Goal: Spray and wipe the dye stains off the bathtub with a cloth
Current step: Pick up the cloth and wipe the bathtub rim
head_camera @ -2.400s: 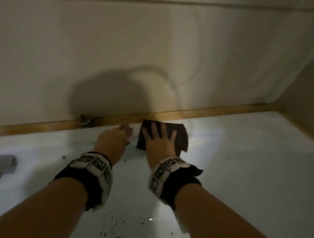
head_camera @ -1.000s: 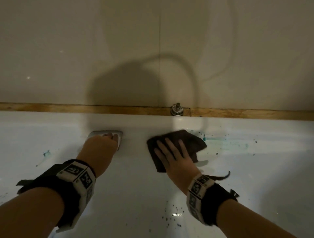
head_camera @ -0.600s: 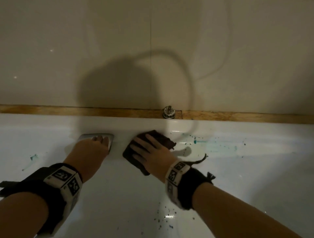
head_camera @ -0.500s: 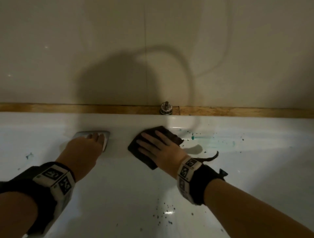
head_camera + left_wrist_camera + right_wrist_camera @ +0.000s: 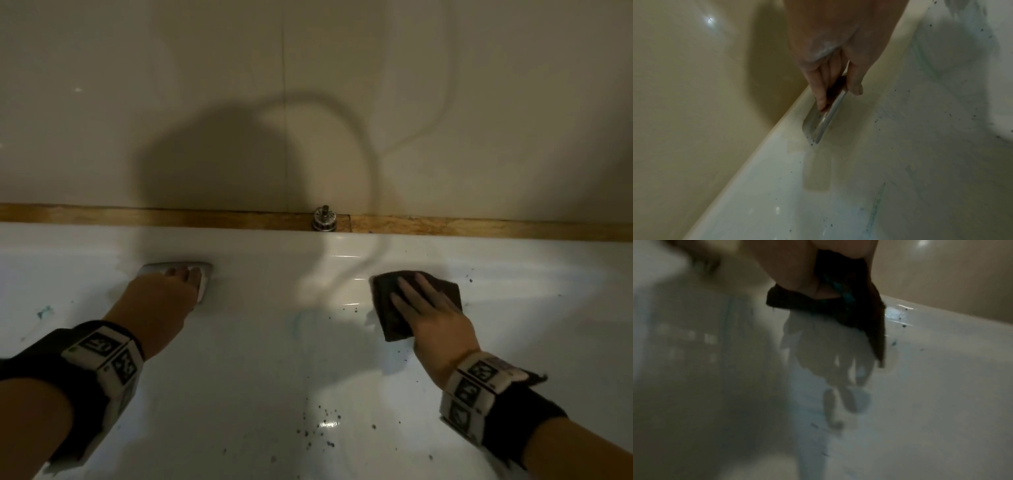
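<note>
The white glossy bathtub (image 5: 260, 370) fills the lower part of my view, and its far rim meets a long wooden strip (image 5: 137, 216) under the beige wall (image 5: 171, 85). On the sloped inner side of the tub I see faint teal dye smears (image 5: 875, 209) and many small dark specks (image 5: 322, 421), mostly low in the middle, and some more beside the cloth on its right. One small teal mark (image 5: 44, 311) sits far to the left.

The dark brown cloth (image 5: 394, 308) lies flat against the tub wall, to the right of the middle and just under the rim. My right hand (image 5: 435, 318) presses on it with the fingers straight and a little spread; they are not curled around it. In the right wrist view the cloth shows a teal stain on its underside, but this picture is blurred.

My left hand (image 5: 161, 305) is well apart from it, on the left. It holds the chrome grab handle (image 5: 826, 120) that is set in the tub wall: the fingers (image 5: 818, 84) go behind the bar and the thumb stays at the front.

On the wooden strip, between my two hands and further back, stands a small round metal fitting (image 5: 324, 219)
</note>
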`<act>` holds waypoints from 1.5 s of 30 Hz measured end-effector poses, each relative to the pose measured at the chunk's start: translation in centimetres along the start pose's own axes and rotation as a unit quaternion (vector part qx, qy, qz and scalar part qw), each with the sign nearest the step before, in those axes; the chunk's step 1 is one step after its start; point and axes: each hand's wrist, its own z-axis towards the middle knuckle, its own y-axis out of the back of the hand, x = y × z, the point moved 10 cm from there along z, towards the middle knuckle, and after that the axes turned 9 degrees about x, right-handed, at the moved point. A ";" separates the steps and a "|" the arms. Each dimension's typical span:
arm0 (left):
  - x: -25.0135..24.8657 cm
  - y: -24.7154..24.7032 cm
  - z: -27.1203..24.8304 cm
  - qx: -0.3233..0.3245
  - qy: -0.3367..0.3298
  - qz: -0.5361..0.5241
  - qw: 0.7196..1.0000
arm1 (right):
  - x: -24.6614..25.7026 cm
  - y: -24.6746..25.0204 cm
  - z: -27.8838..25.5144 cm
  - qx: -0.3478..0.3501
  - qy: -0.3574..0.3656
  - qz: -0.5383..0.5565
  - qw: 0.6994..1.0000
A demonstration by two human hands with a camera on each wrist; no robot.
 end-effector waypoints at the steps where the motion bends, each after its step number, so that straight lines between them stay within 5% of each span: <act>1: 0.2 0.7 -0.3 -0.019 0.002 0.009 1.000 | 0.7 1.4 0.3 -0.022 -0.004 0.035 0.999; 3: 0.1 1.1 -0.3 -0.060 -0.024 -0.031 0.997 | 4.3 5.0 1.8 -0.093 0.055 0.098 0.989; 5: 0.4 0.4 0.0 0.008 -0.002 -0.011 1.000 | 9.3 8.0 4.0 -0.125 0.157 0.111 0.973; 8: 0.7 0.4 -0.4 -0.026 0.003 -0.043 0.999 | 14.4 5.5 7.8 -0.003 0.222 -0.023 0.975; 12: 0.1 -0.3 0.0 -0.092 -0.059 -0.065 0.992 | 12.5 3.4 6.9 -0.051 0.217 -0.041 0.974; 17: 0.9 -0.8 0.6 -0.097 -0.039 -0.076 0.992 | 6.9 1.2 4.1 -0.088 0.187 -0.099 0.973; 20: 1.4 -1.9 1.3 -0.073 -0.018 -0.104 0.992 | 3.2 -0.1 2.3 -0.041 0.112 -0.116 0.986; 22: 2.0 -3.4 1.8 0.018 0.010 -0.152 0.988 | 1.2 -0.8 1.0 0.009 0.051 -0.089 0.995; 24: 2.4 -2.9 1.1 -0.012 0.038 -0.192 0.981 | -0.9 -1.1 -0.7 0.018 0.003 -0.020 1.000; 26: -0.4 -1.6 0.8 -0.047 -0.013 -0.221 0.974 | -4.1 0.9 -3.2 -0.031 -0.067 0.092 0.993; 29: -7.4 3.4 -0.3 -0.111 -0.070 -0.154 0.979 | -12.2 3.5 -7.5 -0.114 -0.285 0.268 0.913; 33: -12.6 2.0 1.6 0.033 -0.036 -0.218 0.975 | -20.7 2.7 -11.2 -0.105 -0.553 0.325 0.760; 35: -13.2 1.8 1.9 0.037 -0.026 -0.214 0.976 | -21.4 1.8 -10.0 -0.065 -0.586 0.343 0.732; 40: -12.7 1.0 1.3 0.073 -0.075 -0.244 0.964 | -11.2 -0.9 -1.7 0.062 -0.464 0.296 0.832; 45: -12.5 2.2 1.3 0.072 -0.096 -0.240 0.963 | -1.6 -0.7 2.8 0.047 -0.298 0.198 0.933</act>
